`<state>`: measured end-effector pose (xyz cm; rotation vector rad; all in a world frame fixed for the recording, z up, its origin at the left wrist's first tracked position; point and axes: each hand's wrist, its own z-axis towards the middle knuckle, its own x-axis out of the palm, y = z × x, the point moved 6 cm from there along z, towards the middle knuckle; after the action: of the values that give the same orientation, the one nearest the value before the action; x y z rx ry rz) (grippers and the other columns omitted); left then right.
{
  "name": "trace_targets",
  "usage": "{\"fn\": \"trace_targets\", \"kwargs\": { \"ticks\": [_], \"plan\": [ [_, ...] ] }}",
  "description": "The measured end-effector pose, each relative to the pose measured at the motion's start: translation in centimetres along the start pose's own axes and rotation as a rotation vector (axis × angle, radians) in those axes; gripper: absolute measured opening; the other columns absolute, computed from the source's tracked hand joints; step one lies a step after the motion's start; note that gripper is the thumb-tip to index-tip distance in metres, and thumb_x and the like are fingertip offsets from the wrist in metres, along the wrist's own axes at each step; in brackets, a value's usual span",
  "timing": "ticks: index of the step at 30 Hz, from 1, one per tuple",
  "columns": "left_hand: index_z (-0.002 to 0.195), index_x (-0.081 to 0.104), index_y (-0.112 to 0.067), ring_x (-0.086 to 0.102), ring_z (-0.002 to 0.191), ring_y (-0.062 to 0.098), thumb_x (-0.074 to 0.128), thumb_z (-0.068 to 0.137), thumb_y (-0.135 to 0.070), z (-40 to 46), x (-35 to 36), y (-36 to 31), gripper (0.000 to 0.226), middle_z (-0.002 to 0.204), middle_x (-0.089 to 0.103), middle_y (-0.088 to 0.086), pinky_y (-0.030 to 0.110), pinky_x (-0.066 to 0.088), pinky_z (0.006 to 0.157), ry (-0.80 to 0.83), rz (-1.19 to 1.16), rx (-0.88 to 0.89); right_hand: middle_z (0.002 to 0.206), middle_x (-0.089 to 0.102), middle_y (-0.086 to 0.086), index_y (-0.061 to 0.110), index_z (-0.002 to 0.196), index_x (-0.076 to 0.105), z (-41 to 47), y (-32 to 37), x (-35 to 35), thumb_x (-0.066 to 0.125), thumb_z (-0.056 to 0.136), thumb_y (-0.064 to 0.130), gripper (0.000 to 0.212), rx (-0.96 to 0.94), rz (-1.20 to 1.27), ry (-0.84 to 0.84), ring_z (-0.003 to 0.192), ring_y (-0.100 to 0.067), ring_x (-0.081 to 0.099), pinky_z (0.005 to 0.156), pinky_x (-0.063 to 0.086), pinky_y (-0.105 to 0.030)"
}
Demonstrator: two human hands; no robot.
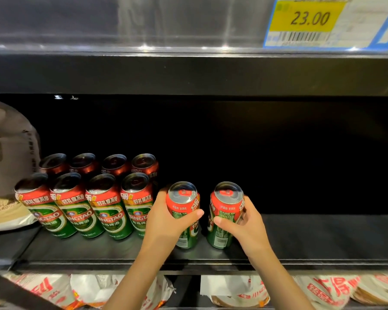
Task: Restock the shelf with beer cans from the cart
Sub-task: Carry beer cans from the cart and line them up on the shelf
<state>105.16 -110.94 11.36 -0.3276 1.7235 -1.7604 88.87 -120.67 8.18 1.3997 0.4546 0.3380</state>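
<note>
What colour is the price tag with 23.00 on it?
Yellow, on a white label with a blue edge, seen best in the head view, top right.

Two held cans upright on shelf; eight stocked cans left.

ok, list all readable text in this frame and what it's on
"23.00": yellow price tag on the upper shelf rail.
"SINGTAO", first letter partly cut off: front-row cans.
"500 ml": base of those cans, barely legible.
Chinese characters on can bands, the sack at left and the bags below: present, not transcribed.
Tag barcode and small print: too blurred.
</note>
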Motion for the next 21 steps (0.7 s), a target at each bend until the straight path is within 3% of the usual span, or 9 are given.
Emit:
{"fn": "trace_targets", "kwargs": {
  "ticks": [4,8,11,14,18,21],
  "plan": [
    [0.124,0.042,-0.028,0.058,0.101,-0.002,0.081,0.067,-0.029,-0.9,0.6,1.7,0.070,0.113,0.058,-0.012,0.015,0.050,0.082,-0.009,-0.036,0.035,0.119,0.057,0.016,0.038,0.123,0.040,-0.7,-0.6,0.7,0.080,0.061,0.028,0.074,-0.015,-0.002,0.005,0.107,0.006,0.056,0.081,0.049,-0.010],
    [0.134,0.028,-0.035,0.048,0.118,0.001,0.081,0.067,-0.032,-2.2,1.6,5.4,0.086,0.129,0.047,-0.013,0.011,0.043,0.092,-0.044,0.030,0.004,0.126,0.053,0.009,0.025,0.136,0.032,-1.2,-3.2,1.4,0.087,0.057,0.021,0.097,0.012,-0.019,-0.044,0.111,0.004,0.054,0.083,0.048,-0.010],
    [0.139,0.030,-0.025,0.049,0.118,0.006,0.082,0.064,-0.038,-2.2,2.0,7.6,0.091,0.131,0.050,-0.008,0.018,0.042,0.095,-0.064,0.078,-0.038,0.123,0.054,0.001,0.025,0.130,0.036,-1.1,-4.8,1.4,0.089,0.060,0.016,0.088,0.014,-0.065,-0.108,0.112,-0.003,0.056,0.088,0.051,-0.018],
    [0.135,0.035,-0.025,0.053,0.113,0.006,0.083,0.064,-0.036,-2.1,1.9,8.4,0.087,0.123,0.055,-0.010,0.023,0.047,0.093,-0.101,0.068,-0.063,0.116,0.058,0.004,0.024,0.124,0.039,-1.2,-5.1,1.3,0.088,0.062,0.017,0.079,0.014,-0.094,-0.143,0.105,0.000,0.058,0.082,0.050,-0.013],
    [0.120,0.038,-0.034,0.052,0.111,-0.002,0.084,0.066,-0.025,-2.3,1.7,8.7,0.072,0.116,0.055,-0.018,0.005,0.042,0.085,-0.112,0.018,-0.067,0.110,0.061,0.011,0.026,0.119,0.044,-1.4,-5.0,1.0,0.085,0.066,0.018,0.067,0.012,-0.108,-0.127,0.099,0.003,0.059,0.080,0.051,-0.015],
    [0.127,0.042,-0.028,0.053,0.113,-0.001,0.082,0.068,-0.028,-2.4,1.5,9.1,0.070,0.120,0.059,-0.014,0.014,0.044,0.093,-0.083,0.013,-0.049,0.112,0.062,0.015,0.031,0.122,0.046,-1.5,-5.3,1.1,0.082,0.071,0.019,0.063,0.024,-0.103,-0.068,0.104,-0.001,0.060,0.085,0.052,-0.021]
  ]
}}
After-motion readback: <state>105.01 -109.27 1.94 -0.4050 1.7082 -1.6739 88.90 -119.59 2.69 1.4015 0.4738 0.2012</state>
